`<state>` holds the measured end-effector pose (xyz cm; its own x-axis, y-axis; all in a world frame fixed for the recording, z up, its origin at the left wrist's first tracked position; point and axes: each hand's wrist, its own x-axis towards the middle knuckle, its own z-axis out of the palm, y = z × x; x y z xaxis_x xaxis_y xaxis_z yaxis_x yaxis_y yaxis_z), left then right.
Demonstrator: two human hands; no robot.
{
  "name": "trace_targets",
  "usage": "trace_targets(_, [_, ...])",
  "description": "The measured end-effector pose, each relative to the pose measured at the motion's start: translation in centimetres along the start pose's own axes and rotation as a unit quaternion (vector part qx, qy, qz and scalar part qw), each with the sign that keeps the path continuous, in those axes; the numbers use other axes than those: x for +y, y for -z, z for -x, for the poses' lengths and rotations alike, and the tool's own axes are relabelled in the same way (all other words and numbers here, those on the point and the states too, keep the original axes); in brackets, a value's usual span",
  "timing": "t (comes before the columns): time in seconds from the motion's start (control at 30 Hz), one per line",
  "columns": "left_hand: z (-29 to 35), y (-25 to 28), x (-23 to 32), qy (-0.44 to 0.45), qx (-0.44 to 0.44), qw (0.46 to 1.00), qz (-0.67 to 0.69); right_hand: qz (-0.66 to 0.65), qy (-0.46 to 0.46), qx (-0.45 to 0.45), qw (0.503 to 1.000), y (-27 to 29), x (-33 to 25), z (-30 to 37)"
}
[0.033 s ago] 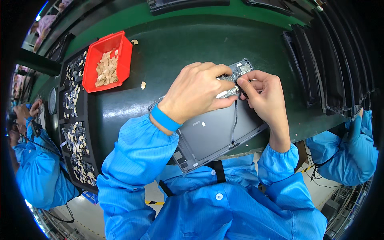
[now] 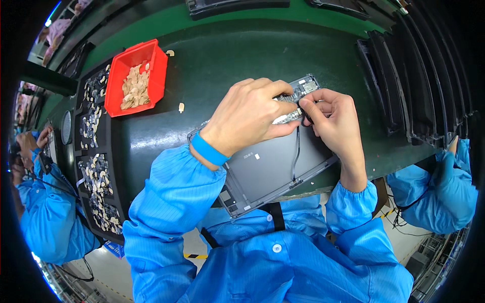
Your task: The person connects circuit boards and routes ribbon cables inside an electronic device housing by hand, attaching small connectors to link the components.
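A grey laptop casing (image 2: 268, 174) lies tilted on the green table in front of me, with a circuit board (image 2: 309, 87) along its far side. A thin black cable (image 2: 295, 157) runs across the casing from its near edge up toward my hands. My left hand (image 2: 252, 112) rests over the board, fingers bent and spread, thumb apart. My right hand (image 2: 331, 118) pinches at the board beside the left fingertips, near the cable's upper end. What lies between its fingertips is mostly hidden.
A red bin (image 2: 160, 76) of small tan pieces stands at the left, beside a black compartment tray (image 2: 115, 166) of small parts. Loose tan pieces (image 2: 181, 107) lie nearby. Dark panels (image 2: 384, 86) stand in a row at the right. Co-workers' blue sleeves (image 2: 55, 222) show at both sides.
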<state>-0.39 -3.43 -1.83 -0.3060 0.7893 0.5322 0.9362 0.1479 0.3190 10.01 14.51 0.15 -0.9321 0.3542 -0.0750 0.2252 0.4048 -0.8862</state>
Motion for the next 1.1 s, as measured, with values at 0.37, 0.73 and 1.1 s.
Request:
trace_targets(0.37, [0.0, -0.3, 1.6, 0.046, -0.024, 0.998, -0.04, -0.075, -0.044, -0.119, 0.989, 2.2, 0.1, -0.3])
trace_targets(0.73, [-2.2, -2.4, 4.1, 0.121, -0.035, 0.978, 0.163, -0.216, -0.004, -0.192, 0.957, 6.8, 2.8, -1.0])
trace_targets(1.1, [-3.0, -1.1, 5.2, 0.111, -0.074, 0.988, 0.077, -0.185, 0.042, -0.061, 0.98, 6.9, 5.8, -0.8])
